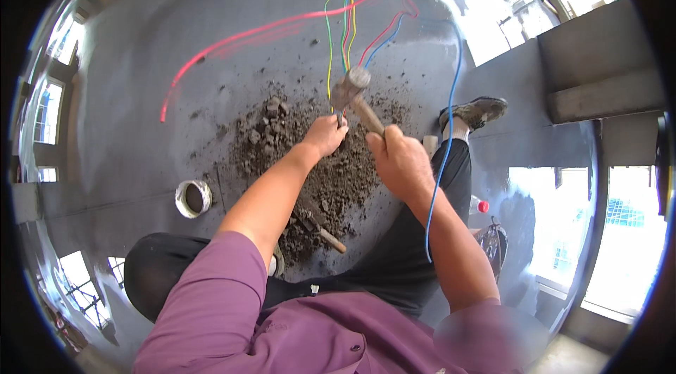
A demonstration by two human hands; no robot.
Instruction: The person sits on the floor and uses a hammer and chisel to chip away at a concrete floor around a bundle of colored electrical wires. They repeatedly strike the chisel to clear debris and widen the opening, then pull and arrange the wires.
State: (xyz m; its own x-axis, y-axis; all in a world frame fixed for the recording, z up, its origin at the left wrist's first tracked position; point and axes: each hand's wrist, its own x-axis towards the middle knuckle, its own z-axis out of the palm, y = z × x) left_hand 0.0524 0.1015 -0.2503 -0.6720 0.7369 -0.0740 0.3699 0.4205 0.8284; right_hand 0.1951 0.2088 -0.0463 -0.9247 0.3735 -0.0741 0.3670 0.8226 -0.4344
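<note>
My right hand [404, 163] is closed round the wooden handle of a hammer [368, 116]. The hammer's metal head is up over my left hand [324, 136], close to its fingers. That left hand is closed on a dark metal chisel [340, 119]; only its upper end shows, and the rest is hidden by the fist. Beneath both hands spreads a heap of broken grey-brown rubble [317, 177]. Yellow, green, red and blue wires [346, 36] rise from just beyond my left hand and the hammer head.
Below the rubble lies a wooden-handled tool [331, 239]. A white-rimmed round pot [193, 199] stands at left. A long red wire [232, 40] arches across the far floor, and a blue wire [451, 103] hangs past my right forearm. A red-capped bottle [482, 206] is beside my right leg.
</note>
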